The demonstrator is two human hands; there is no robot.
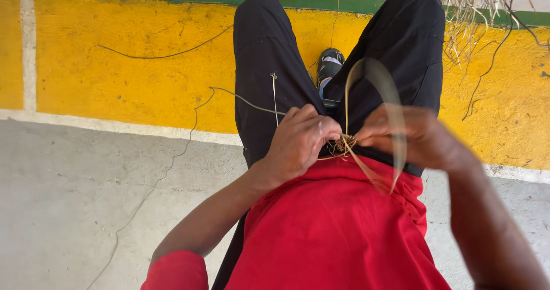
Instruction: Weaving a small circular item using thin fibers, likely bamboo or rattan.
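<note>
I look down at my lap: red shirt, black trousers. My left hand pinches a small knot of dry straw-coloured fibres at my waist. My right hand grips the same bundle from the right; it is blurred by motion. A long flat strand loops up from the knot and curves back down over my right hand. Thin loose strands trail left from the knot across my left thigh.
My black shoe shows between my knees. The floor is yellow-painted concrete with a white line and grey concrete nearer me. A pile of dry fibres lies at the top right. Stray strands lie on the floor at left.
</note>
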